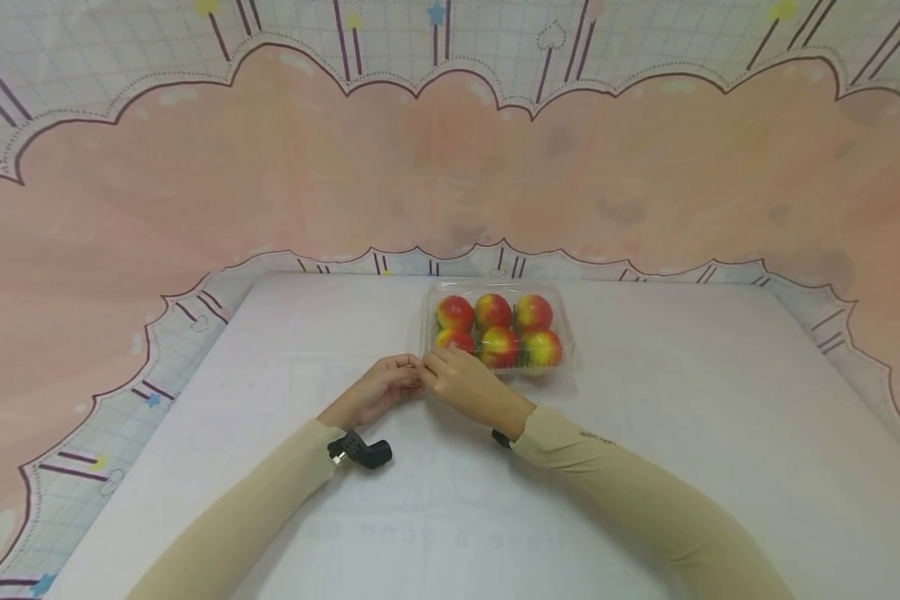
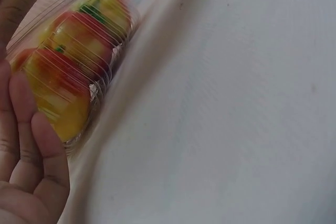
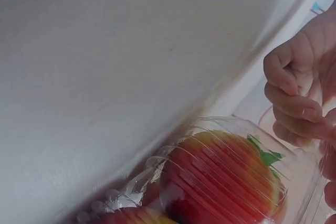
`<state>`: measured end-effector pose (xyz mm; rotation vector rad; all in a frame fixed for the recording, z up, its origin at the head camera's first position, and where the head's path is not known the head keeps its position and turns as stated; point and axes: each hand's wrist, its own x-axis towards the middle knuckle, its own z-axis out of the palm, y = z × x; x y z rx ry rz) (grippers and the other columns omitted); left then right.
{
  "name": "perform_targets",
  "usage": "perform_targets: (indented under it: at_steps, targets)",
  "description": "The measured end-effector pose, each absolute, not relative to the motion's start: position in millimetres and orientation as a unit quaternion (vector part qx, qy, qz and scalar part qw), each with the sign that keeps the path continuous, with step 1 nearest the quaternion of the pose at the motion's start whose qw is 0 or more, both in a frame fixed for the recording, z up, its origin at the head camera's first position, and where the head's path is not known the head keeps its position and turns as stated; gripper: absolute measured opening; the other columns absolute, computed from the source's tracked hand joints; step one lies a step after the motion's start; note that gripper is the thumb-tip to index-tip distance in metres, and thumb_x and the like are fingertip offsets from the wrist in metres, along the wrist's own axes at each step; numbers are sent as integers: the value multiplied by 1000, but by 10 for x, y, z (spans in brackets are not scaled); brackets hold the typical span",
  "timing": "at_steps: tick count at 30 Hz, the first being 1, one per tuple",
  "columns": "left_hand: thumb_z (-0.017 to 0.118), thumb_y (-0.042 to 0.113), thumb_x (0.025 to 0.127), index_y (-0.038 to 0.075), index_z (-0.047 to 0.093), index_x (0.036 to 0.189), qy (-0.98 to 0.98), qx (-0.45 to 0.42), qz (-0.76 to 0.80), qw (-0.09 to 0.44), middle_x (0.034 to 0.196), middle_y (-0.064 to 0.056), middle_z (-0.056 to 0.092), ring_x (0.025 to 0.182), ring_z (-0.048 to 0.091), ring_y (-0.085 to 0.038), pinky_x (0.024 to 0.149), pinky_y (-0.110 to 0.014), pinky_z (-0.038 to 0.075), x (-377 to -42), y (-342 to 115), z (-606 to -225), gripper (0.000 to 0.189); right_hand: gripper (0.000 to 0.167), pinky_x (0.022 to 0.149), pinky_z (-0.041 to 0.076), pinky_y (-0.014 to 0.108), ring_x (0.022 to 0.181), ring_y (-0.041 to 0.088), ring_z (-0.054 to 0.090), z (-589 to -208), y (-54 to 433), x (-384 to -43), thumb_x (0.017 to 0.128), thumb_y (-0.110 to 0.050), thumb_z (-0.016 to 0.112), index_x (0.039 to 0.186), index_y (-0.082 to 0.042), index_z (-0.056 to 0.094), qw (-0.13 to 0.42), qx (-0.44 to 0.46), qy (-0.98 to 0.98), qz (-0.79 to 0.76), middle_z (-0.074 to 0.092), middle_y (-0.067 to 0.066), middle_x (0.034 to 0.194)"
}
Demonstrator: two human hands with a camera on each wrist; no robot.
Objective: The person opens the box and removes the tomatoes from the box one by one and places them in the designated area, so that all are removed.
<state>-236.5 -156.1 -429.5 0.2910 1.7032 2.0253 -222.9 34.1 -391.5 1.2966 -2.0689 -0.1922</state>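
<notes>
A clear plastic clamshell box (image 1: 562,321) holds several red-and-yellow fruits (image 1: 492,311) in two rows, with bits of green leaf on them. The box looks closed. At its front left corner my left hand (image 1: 385,385) and right hand (image 1: 465,382) meet, their fingertips pinching the rim. In the left wrist view, three fingers (image 2: 44,145) of the left hand bend beside the ribbed box wall (image 2: 100,72). From the right wrist, the left hand (image 3: 302,87) shows with curled fingers close to the box corner; the right hand is mostly cut off at the edge.
A white table (image 1: 682,400) lies under the box and both arms. Behind and at the sides stands a patterned pink-and-white cloth (image 1: 450,167). A black wrist camera (image 1: 363,450) is strapped to the left wrist, and part of another (image 1: 501,438) shows at the right wrist.
</notes>
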Motion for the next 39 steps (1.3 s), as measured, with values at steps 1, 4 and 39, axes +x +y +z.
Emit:
perform_targets:
  at_steps: [1, 4, 39]
  targets:
    - [34, -2, 96, 19, 58, 83, 621, 107, 739, 237, 82, 11, 63, 79, 59, -2, 79, -18, 51, -2367, -1562, -4301, 34, 18, 78, 53, 20, 86, 13, 60, -3913, 342, -2227, 86, -13, 66, 104, -8, 70, 339, 498, -794, -75, 64, 1, 89]
    - [34, -3, 96, 19, 58, 84, 622, 115, 738, 235, 83, 11, 63, 80, 59, -2, 80, -18, 51, -2368, -1562, -4317, 35, 18, 77, 53, 20, 85, 13, 59, -3897, 350, -2221, 86, -13, 67, 103, -8, 70, 343, 498, -793, -76, 63, 1, 89]
    - [38, -9, 89, 16, 52, 80, 612, 148, 753, 192, 76, 12, 55, 73, 50, -2, 68, -15, 45, -2262, -1427, -4366, 30, 10, 66, 50, 16, 76, 12, 54, -3840, 308, -2233, 83, -9, 69, 93, -5, 70, 368, 514, -774, -33, 61, 2, 82]
